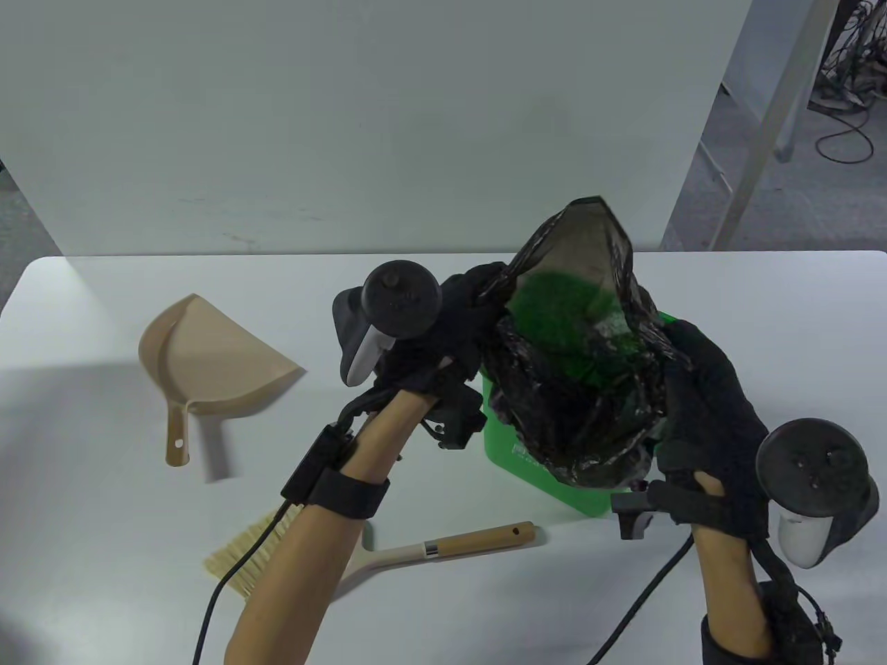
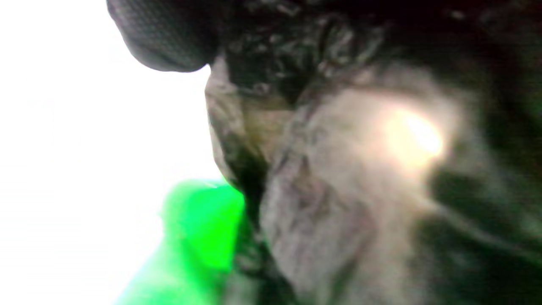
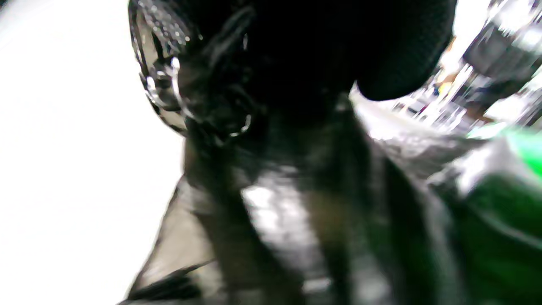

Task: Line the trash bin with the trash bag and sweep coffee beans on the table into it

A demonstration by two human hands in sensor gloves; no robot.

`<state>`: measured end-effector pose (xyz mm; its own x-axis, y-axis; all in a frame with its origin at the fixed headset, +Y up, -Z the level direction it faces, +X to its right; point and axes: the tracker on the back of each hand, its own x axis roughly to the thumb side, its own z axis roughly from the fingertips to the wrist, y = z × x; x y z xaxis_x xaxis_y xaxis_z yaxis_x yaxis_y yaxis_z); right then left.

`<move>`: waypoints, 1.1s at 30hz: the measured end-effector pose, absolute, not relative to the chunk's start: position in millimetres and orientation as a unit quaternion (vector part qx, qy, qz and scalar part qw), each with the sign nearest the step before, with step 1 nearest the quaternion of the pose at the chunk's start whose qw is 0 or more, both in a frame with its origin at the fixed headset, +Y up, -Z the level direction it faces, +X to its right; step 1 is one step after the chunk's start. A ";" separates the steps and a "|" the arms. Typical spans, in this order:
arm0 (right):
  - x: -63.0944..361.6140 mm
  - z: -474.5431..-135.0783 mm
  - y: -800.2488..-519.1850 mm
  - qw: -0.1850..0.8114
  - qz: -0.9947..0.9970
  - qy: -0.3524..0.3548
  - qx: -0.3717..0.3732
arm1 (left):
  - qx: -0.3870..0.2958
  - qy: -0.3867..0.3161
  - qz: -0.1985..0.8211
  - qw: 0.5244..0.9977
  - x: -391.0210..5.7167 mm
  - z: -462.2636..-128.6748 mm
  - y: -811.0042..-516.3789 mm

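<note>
A thin black trash bag (image 1: pixel 582 388) is held spread over the green trash bin (image 1: pixel 527 464) near the table's middle right. My left hand (image 1: pixel 466 305) grips the bag's left rim, and my right hand (image 1: pixel 693 374) grips its right rim. The mouth gapes, and the bin's green inside (image 1: pixel 561 325) shows through the film. Both wrist views are blurred and filled with crinkled bag (image 2: pixel 338 169) (image 3: pixel 275 203), with a bit of green bin (image 2: pixel 199 228) (image 3: pixel 508 190) at the side. I see no coffee beans in any view.
A beige dustpan (image 1: pixel 201 360) lies on the white table (image 1: pixel 104 499) at the left. A hand brush with a wooden handle (image 1: pixel 471 544) lies near the front edge, partly under my left forearm. A white wall panel stands behind the table.
</note>
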<state>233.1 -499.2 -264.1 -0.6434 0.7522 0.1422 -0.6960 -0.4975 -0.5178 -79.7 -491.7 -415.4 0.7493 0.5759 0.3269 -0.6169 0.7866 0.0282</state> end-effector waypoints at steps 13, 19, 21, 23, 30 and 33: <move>288.2 -272.4 -563.1 0.233 0.935 -0.120 -0.238 | -0.006 -0.075 0.107 0.991 -103.6 -442.2 -529.8; 310.3 -283.1 -594.9 0.286 0.923 -0.060 -0.251 | -0.070 -0.093 0.157 0.981 -107.2 -460.3 -559.2; 315.0 -286.3 -605.9 0.326 0.915 -0.043 -0.233 | -0.092 -0.102 0.207 0.969 -107.2 -464.4 -568.9; 319.3 -289.6 -614.4 0.365 0.903 -0.046 -0.222 | -0.097 -0.106 0.254 0.957 -105.7 -467.4 -576.7; 318.6 -302.7 -635.1 0.411 0.890 -0.016 -0.199 | -0.102 -0.115 0.269 0.951 -92.9 -472.4 -596.3; 311.5 -314.0 -645.7 0.402 0.897 0.034 -0.181 | -0.142 -0.127 0.256 0.948 -84.1 -476.9 -609.5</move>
